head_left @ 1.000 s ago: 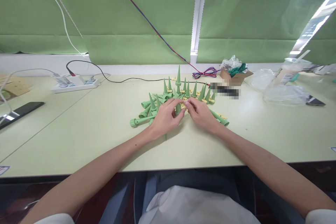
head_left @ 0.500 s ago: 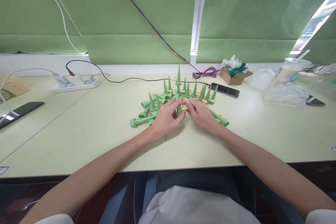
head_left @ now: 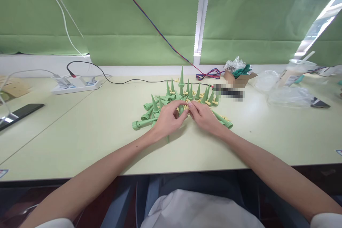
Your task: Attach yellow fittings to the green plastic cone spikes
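My left hand (head_left: 171, 118) and my right hand (head_left: 203, 115) meet at the fingertips over a pile of green plastic plant-watering spikes (head_left: 155, 106). Both are closed in a pinch around a small yellow plastic piece (head_left: 187, 108), mostly hidden by the fingers. Behind the gap between my left thumb and forefinger a green part shows; whether it is held I cannot tell. Several spikes stand point up beyond my hands, some with yellow valve pieces (head_left: 207, 103) at their bases. Others lie on their sides, one green tube (head_left: 145, 122) to the left and another (head_left: 226, 121) to the right.
A white power strip (head_left: 77, 87) with plugs and cables lies at the back left, near a dark phone (head_left: 22, 115). Toward the back right are a small cardboard box (head_left: 239, 80), a pixelated dark object (head_left: 228, 91), plastic bags (head_left: 290, 96) and a drink cup (head_left: 294, 73).
My hands stay together at nearly the same spot. The fingers have shifted slightly, and less of the green part shows in the gap of my left hand.
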